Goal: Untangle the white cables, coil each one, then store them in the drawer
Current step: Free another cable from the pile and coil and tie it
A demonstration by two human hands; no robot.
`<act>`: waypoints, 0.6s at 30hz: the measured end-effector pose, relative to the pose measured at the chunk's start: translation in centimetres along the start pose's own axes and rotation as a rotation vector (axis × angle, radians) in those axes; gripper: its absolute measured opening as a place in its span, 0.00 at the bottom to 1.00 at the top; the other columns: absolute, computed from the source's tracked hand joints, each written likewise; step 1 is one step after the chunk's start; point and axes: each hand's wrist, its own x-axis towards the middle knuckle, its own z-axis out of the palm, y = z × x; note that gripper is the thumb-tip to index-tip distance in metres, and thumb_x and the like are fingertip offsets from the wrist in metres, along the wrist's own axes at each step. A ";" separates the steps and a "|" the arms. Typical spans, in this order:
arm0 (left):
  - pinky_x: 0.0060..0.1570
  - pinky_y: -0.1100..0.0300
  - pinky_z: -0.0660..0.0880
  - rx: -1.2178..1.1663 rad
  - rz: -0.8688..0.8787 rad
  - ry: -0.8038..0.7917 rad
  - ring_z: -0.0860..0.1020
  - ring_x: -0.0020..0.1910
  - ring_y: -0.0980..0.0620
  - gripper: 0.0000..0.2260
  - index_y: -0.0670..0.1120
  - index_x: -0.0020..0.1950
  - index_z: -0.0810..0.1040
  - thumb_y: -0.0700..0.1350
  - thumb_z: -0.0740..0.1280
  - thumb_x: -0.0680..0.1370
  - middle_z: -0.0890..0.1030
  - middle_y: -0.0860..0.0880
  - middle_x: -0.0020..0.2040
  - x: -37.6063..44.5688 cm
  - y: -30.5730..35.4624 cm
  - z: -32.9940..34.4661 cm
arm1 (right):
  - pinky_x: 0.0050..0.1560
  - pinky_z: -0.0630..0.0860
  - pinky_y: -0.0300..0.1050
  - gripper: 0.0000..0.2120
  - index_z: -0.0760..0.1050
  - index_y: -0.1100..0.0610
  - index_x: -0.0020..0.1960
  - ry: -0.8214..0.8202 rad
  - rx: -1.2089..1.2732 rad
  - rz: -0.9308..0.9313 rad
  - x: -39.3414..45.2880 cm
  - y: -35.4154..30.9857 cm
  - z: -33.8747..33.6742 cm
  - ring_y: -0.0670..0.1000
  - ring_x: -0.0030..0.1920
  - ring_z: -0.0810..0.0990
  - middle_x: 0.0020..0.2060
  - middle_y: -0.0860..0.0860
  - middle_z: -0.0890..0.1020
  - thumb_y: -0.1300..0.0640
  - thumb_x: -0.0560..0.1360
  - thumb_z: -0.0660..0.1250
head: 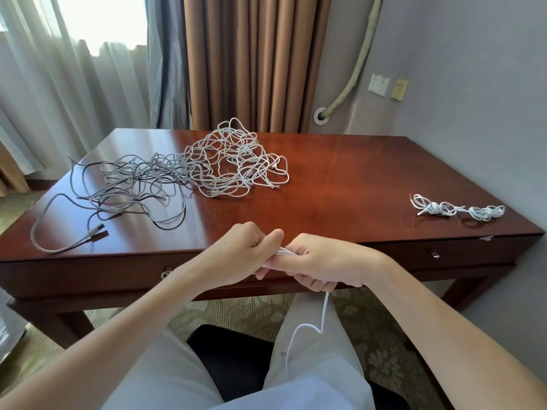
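The white cable (pixel 285 252) I am coiling sits bunched between my two hands, in front of the near edge of the bench (pixel 340 184) and above my lap. My left hand (pixel 251 255) has its fingers curled round one end of the bundle, thumb and forefinger pinching the strands; my right hand (pixel 322 264) is closed round the other end. A loose tail (pixel 322 318) of the same cable drops from under my right hand and trails down over my trouser leg — so this coil is not finished, as I judge it.

Out on the bench, at the far right and well apart from my hands, two small coiled bundles (pixel 458 210) lie side by side, touching or nearly so. Those look done. Toward the back and left lies the big tangle (pixel 233 164) of white cables, running into a looser sprawl of greyer cable (pixel 118 184) whose plug end reaches the near left edge.

By my reckoning the task is early — two coiled, one in hand, most of the heap untouched. The drawer (pixel 435 255) below the bench top at right appears closed; nothing is stored yet.
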 end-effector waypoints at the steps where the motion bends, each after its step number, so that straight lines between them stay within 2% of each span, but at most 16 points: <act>1: 0.26 0.70 0.62 0.011 0.040 0.042 0.65 0.18 0.56 0.31 0.40 0.23 0.73 0.49 0.57 0.85 0.68 0.51 0.18 -0.2 -0.1 0.0 | 0.27 0.51 0.42 0.16 0.82 0.47 0.57 -0.016 0.016 -0.015 -0.1 0.0 0.1 0.47 0.27 0.55 0.28 0.46 0.58 0.41 0.83 0.60; 3: 0.27 0.70 0.62 0.057 0.113 0.099 0.66 0.18 0.55 0.31 0.43 0.22 0.70 0.48 0.58 0.85 0.66 0.52 0.17 -0.3 -0.1 0.1 | 0.26 0.55 0.40 0.12 0.81 0.40 0.50 -0.019 -0.044 -0.051 -0.4 0.1 0.0 0.46 0.24 0.60 0.26 0.46 0.64 0.41 0.83 0.60; 4: 0.28 0.70 0.63 0.085 0.128 0.117 0.67 0.18 0.55 0.31 0.43 0.21 0.69 0.48 0.58 0.85 0.67 0.51 0.17 -0.3 -0.3 0.0 | 0.26 0.61 0.38 0.12 0.80 0.40 0.49 0.008 -0.122 -0.057 -0.6 0.1 -0.2 0.46 0.23 0.65 0.27 0.46 0.72 0.39 0.82 0.60; 5: 0.28 0.69 0.64 0.105 0.131 0.127 0.68 0.18 0.55 0.31 0.43 0.21 0.69 0.49 0.57 0.85 0.68 0.51 0.17 -0.2 -0.7 -0.1 | 0.28 0.66 0.36 0.15 0.79 0.42 0.51 0.043 -0.207 -0.045 -0.8 0.0 -0.4 0.46 0.23 0.71 0.30 0.46 0.80 0.35 0.81 0.59; 6: 0.29 0.67 0.65 0.120 0.123 0.121 0.68 0.18 0.54 0.32 0.42 0.21 0.69 0.49 0.57 0.85 0.69 0.50 0.17 -0.2 -1.1 -0.3 | 0.31 0.71 0.36 0.22 0.78 0.44 0.55 0.081 -0.289 -0.022 -1.0 0.1 -0.9 0.47 0.24 0.75 0.34 0.47 0.85 0.30 0.78 0.56; 7: 0.29 0.65 0.67 0.141 0.118 0.104 0.68 0.19 0.53 0.32 0.40 0.22 0.68 0.50 0.56 0.85 0.69 0.49 0.18 -0.2 -1.5 -0.5 | 0.32 0.74 0.38 0.30 0.78 0.47 0.58 0.134 -0.343 0.015 -1.4 0.0 -1.4 0.47 0.24 0.77 0.35 0.48 0.87 0.26 0.75 0.52; 8: 0.29 0.64 0.67 0.158 0.109 0.074 0.67 0.19 0.53 0.32 0.39 0.23 0.67 0.50 0.56 0.86 0.69 0.48 0.19 -0.3 -1.7 -0.8 | 0.34 0.75 0.40 0.36 0.80 0.50 0.57 0.199 -0.384 0.038 -1.7 0.0 -2.0 0.46 0.23 0.77 0.33 0.48 0.86 0.24 0.73 0.49; 9: 0.28 0.65 0.66 0.155 0.095 0.033 0.67 0.19 0.53 0.32 0.39 0.24 0.67 0.51 0.55 0.86 0.69 0.48 0.19 -0.5 -1.6 -1.0 | 0.37 0.75 0.41 0.38 0.82 0.52 0.51 0.273 -0.412 0.037 -1.9 -0.1 -2.6 0.44 0.23 0.75 0.28 0.48 0.84 0.24 0.73 0.47; 11: 0.27 0.68 0.63 0.066 0.057 -0.063 0.64 0.19 0.54 0.33 0.37 0.25 0.68 0.54 0.54 0.85 0.68 0.50 0.19 -0.8 -1.5 -1.5 | 0.39 0.68 0.40 0.36 0.80 0.58 0.37 0.400 -0.362 -0.066 -2.0 0.5 -3.7 0.43 0.22 0.69 0.19 0.45 0.72 0.28 0.76 0.50; 12: 0.26 0.69 0.63 -0.016 0.041 -0.099 0.63 0.19 0.55 0.33 0.37 0.26 0.69 0.57 0.53 0.85 0.67 0.51 0.19 -0.9 -1.3 -1.7 | 0.36 0.65 0.40 0.33 0.77 0.58 0.34 0.427 -0.273 -0.149 -1.8 0.8 -4.0 0.44 0.22 0.64 0.20 0.45 0.67 0.32 0.79 0.54; 13: 0.25 0.68 0.62 -0.108 0.046 -0.113 0.62 0.19 0.53 0.35 0.38 0.25 0.69 0.59 0.52 0.84 0.66 0.49 0.19 -1.0 -1.3 -1.8 | 0.33 0.63 0.38 0.29 0.74 0.58 0.34 0.438 -0.165 -0.230 -1.4 1.2 -4.2 0.45 0.24 0.61 0.22 0.46 0.65 0.36 0.80 0.58; 15: 0.24 0.67 0.62 -0.303 0.088 -0.067 0.61 0.19 0.50 0.36 0.40 0.24 0.69 0.63 0.51 0.83 0.64 0.44 0.20 -0.7 -1.2 -1.9 | 0.30 0.61 0.36 0.21 0.74 0.58 0.39 0.446 -0.022 -0.345 0.0 2.0 -3.9 0.46 0.27 0.61 0.26 0.50 0.66 0.43 0.82 0.61; 17: 0.21 0.65 0.59 -0.509 0.093 0.038 0.59 0.18 0.50 0.36 0.35 0.26 0.68 0.64 0.52 0.82 0.63 0.45 0.20 0.0 -1.0 -1.8 | 0.31 0.62 0.41 0.19 0.75 0.64 0.46 0.494 -0.001 -0.391 1.6 2.6 -2.9 0.50 0.30 0.64 0.29 0.58 0.69 0.48 0.83 0.62; 18: 0.21 0.66 0.57 -0.603 0.067 0.112 0.59 0.18 0.51 0.37 0.34 0.28 0.68 0.64 0.53 0.82 0.63 0.46 0.20 0.4 -0.8 -1.7 | 0.31 0.62 0.41 0.16 0.76 0.66 0.46 0.523 -0.015 -0.407 2.2 2.7 -2.2 0.50 0.30 0.64 0.29 0.57 0.68 0.53 0.84 0.62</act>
